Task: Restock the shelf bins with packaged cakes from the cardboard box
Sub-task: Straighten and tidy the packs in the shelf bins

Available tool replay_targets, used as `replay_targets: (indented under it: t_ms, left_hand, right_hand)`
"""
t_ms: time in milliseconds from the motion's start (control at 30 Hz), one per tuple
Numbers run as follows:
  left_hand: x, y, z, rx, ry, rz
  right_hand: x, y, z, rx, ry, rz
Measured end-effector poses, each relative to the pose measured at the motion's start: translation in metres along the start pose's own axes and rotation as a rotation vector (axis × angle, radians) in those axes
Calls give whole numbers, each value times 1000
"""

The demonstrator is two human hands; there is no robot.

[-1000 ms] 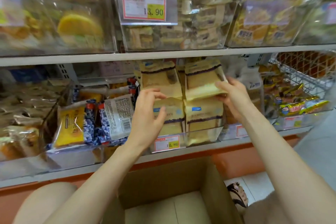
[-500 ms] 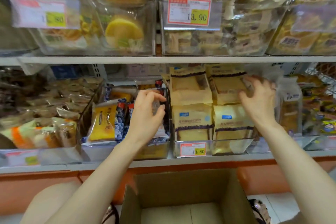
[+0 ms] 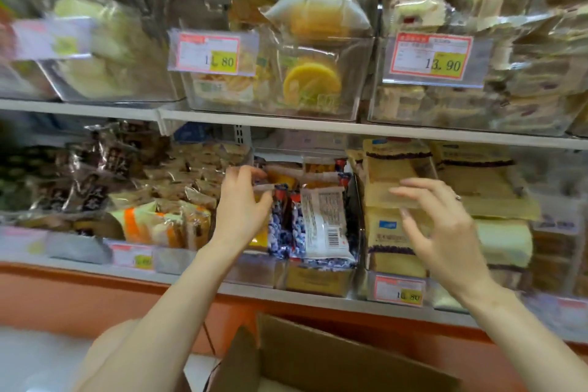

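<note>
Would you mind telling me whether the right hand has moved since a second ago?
Yes. The right hand has let go of the upper right cake pack and drawn back leftward, now open in front of the left stack above the 10.80 tag.

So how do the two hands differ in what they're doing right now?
The left hand is curled around the blue-patterned packets in the middle bin, fingers closed on a packet edge. The right hand is open, fingers spread, in front of the tan cake packs, gripping nothing. The right hand has a ring; the left shows none. Both reach to the lower shelf.
</note>
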State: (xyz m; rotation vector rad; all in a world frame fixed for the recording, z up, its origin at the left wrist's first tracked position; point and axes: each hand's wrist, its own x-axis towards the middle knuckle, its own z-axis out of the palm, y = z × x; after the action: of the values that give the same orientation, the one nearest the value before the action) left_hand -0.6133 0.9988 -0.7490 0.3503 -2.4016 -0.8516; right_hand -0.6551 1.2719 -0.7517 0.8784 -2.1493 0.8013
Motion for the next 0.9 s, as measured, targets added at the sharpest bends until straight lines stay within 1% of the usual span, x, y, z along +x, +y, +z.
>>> replay_targets:
  t_ms: [133, 267, 333, 467, 567, 733, 900]
  left_hand:
    - [3, -17, -10, 119, -87, -84]
    - [11, -29, -12, 194, -140, -126]
    - [16, -32, -7, 284, -197, -93]
    - [25, -40, 4, 400, -406, 82]
    - [30, -49, 6, 451, -493, 118]
    - [31, -55, 1, 448, -502, 219]
    - [31, -57, -4, 513, -363, 337]
  right_hand:
    - [8, -28, 35, 61, -120, -25]
    - [8, -46, 67, 76, -251, -83]
    - [8, -50, 78, 78, -290, -98]
    - [9, -54, 102, 54, -366, -63]
    - [10, -53, 119, -18, -421, -68]
    - [13, -50, 137, -84, -457, -117]
    - [18, -48, 143, -59, -450, -84]
